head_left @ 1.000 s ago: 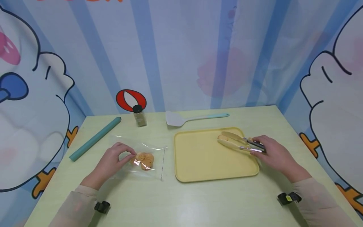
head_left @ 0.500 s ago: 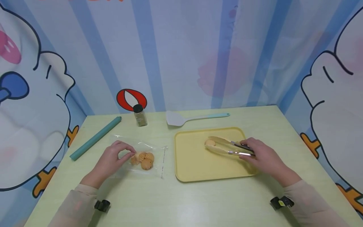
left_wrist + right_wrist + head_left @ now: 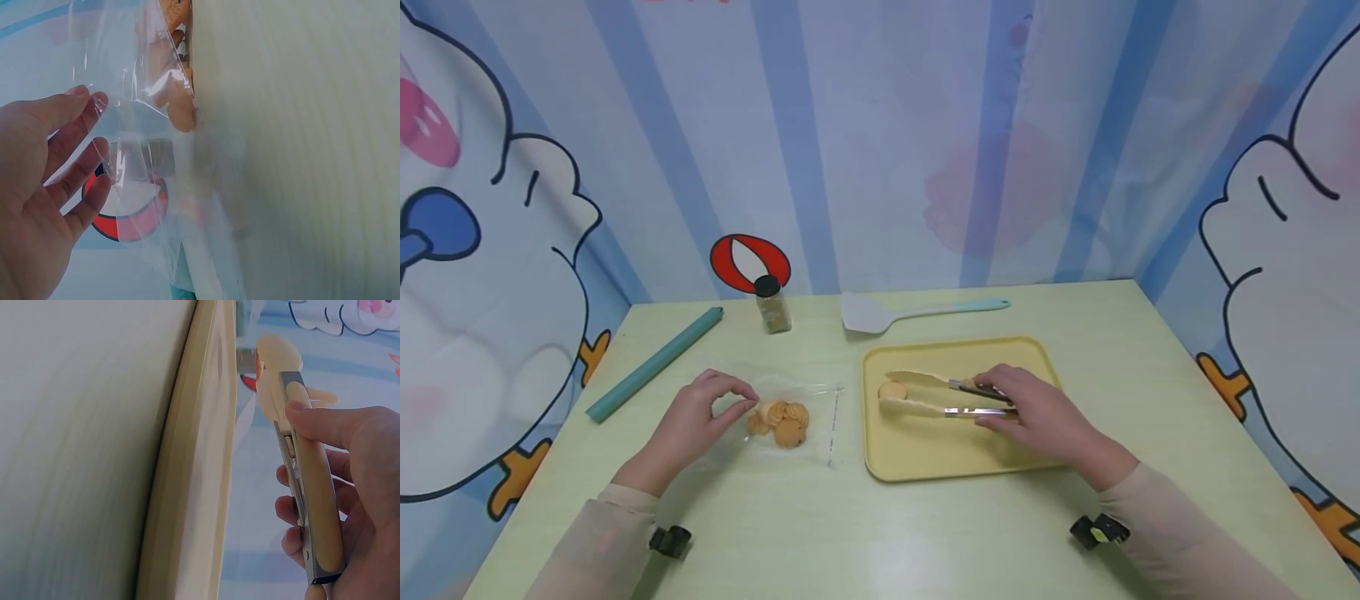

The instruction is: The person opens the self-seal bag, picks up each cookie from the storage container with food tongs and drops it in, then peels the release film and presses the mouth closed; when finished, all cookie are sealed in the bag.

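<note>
My left hand point(image 3: 700, 417) pinches the rim of a clear plastic bag point(image 3: 817, 408), which lies on the table with several brown round cookies point(image 3: 788, 429) inside. The left wrist view has the thumb point(image 3: 65, 103) and forefinger meeting on the film point(image 3: 128, 100), the other fingers spread apart. My right hand point(image 3: 1045, 412) grips a pair of tongs point(image 3: 962, 412) with cream tips and metal arms, pointing left over the yellow tray point(image 3: 940, 462). Between the tips sits one round cookie point(image 3: 892, 391), above the tray's left side. In the right wrist view the thumb presses along the tongs' handle point(image 3: 319, 506).
A white spatula with a light blue handle point(image 3: 925, 312) lies behind the tray. Further left stands a small black-capped spice jar point(image 3: 773, 308). A green stick-like roll point(image 3: 655, 364) lies slantwise at the table's left. A printed cloth point(image 3: 880, 150) hangs behind the table.
The right hand has moved left with the tongs and cookie, from the tray's right side to its left side near the bag. The left hand keeps its place at the bag.
</note>
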A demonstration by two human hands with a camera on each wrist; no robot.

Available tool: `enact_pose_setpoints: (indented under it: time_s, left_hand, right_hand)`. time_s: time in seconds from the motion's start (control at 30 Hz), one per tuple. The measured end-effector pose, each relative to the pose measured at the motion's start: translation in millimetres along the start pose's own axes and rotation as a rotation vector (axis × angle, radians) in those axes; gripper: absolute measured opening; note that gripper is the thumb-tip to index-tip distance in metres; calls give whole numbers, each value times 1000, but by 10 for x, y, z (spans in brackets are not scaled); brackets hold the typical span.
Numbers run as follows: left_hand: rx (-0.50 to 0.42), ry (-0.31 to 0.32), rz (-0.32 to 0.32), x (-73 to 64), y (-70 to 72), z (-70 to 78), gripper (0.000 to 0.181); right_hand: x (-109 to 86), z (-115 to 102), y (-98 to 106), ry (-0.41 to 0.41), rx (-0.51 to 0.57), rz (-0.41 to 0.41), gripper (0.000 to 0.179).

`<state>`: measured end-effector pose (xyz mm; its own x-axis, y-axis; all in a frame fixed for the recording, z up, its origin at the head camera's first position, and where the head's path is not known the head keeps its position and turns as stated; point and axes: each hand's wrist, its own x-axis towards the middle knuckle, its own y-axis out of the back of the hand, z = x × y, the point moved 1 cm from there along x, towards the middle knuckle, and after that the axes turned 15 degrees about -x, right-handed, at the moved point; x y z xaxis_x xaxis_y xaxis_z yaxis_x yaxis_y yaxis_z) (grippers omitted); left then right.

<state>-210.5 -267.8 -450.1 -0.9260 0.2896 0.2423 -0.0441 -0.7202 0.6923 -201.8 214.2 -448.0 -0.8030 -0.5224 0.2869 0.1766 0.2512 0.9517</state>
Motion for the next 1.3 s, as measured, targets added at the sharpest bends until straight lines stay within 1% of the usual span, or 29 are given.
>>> enact_pose_setpoints:
  time_s: [0.17, 0.33, 0.53, 0.73, 0.97, 1.13, 1.3]
  left_hand:
    - [-6, -6, 5, 0, -3, 12, 10]
    - [-4, -25, 12, -14, -3, 20, 9]
    - [-1, -34, 20, -23, 6, 26, 10]
    - [-6, -43, 16, -22, 0, 11, 10]
    - [-40, -27, 24, -10, -3, -5, 11]
    - [-65, -9, 42, 0, -12, -13, 10]
    - [-72, 18, 42, 7, -1, -12, 10]
  right_hand:
    - [130, -227, -89, 55, 55, -23, 47]
    - [239, -398, -192, 98, 38, -45, 46]
    - [394, -531, -268, 109, -6, -81, 46]
    - [542, -630, -345, 121, 20, -103, 46]
    - [690, -770, -367, 139, 82, -81, 47]
    - [779, -864, -390, 150, 71, -76, 47]
    - [840, -908, -409, 148, 63, -71, 46]
